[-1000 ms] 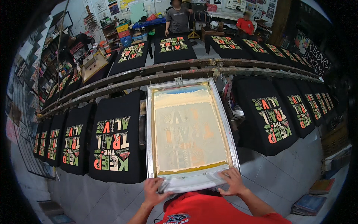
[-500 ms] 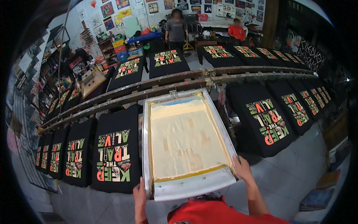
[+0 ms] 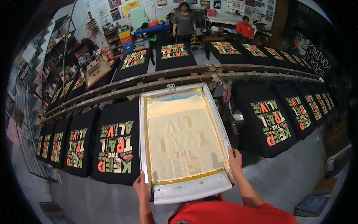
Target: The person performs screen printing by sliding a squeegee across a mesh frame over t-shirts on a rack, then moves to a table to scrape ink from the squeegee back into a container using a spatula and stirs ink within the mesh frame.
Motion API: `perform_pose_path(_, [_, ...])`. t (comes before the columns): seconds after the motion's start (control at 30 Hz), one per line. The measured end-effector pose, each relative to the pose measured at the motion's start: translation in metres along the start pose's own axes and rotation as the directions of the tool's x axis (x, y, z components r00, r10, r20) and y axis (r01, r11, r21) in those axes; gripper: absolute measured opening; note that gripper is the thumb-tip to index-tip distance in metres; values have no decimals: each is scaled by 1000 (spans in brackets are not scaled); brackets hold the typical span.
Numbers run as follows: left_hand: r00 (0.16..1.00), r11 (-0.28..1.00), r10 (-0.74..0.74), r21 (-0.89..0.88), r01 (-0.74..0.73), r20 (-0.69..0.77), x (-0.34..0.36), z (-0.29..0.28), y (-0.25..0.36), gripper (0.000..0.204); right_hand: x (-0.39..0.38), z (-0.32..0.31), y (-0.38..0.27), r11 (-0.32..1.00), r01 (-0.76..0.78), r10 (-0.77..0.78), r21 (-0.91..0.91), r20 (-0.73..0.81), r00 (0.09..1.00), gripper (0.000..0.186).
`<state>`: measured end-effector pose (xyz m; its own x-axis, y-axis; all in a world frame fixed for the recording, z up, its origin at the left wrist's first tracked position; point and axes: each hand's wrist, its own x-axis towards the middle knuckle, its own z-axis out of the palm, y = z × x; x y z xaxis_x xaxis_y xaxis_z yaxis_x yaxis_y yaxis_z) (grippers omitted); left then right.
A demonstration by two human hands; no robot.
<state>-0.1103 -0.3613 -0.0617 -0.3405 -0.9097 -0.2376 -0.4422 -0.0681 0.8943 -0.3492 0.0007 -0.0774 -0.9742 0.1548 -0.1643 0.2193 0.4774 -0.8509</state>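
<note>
A silkscreen frame (image 3: 143, 123) with pale metal sides and cream ink spread over its mesh is in front of me. A thicker band of ink lies along its far end, and a letter design shows through the mesh. My left hand (image 3: 141, 183) is closed on the frame's near left side, thumb up along the edge. On the near right side, my right hand (image 3: 235, 161) grips the frame as well. A white metal strip with screws (image 3: 192, 188) spans its near end. Whatever lies beneath the frame is hidden.
Black shirts with coloured lettering lie on boards to the left (image 3: 115, 149) and right (image 3: 276, 123), and across a long wooden rail (image 3: 130, 80). A person in grey (image 3: 184, 24) stands beyond; one in red (image 3: 245, 30) is at the back right. Another bends over at left.
The frame sits slightly further left in view, with both hands still on it. The letter design in its mesh shows more plainly. My view has shifted a little.
</note>
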Motion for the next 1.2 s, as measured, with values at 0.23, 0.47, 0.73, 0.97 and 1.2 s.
perform_pose_path(0.23, [995,991,-83,-109,77,-49,5,-115,-28,62,-76,70,-43,999,19,-21,29,93,995,54])
perform_pose_path(0.47, [983,994,-64,77,79,-171,77,-255,-73,66,-180,193,-82,975,60,-105,213,205,973,48])
perform_pose_path(0.73, [994,994,104,-44,-104,12,234,-342,-59,54,-263,294,-123,955,-2,-58,297,193,979,53])
perform_pose_path(0.97, [995,995,29,-101,-20,95,278,-328,-80,52,-262,316,-107,986,12,-13,164,2,1000,50])
perform_pose_path(1.2, [986,991,62,-128,-42,157,325,-308,-72,51,-241,346,-126,979,35,-28,199,-36,999,46])
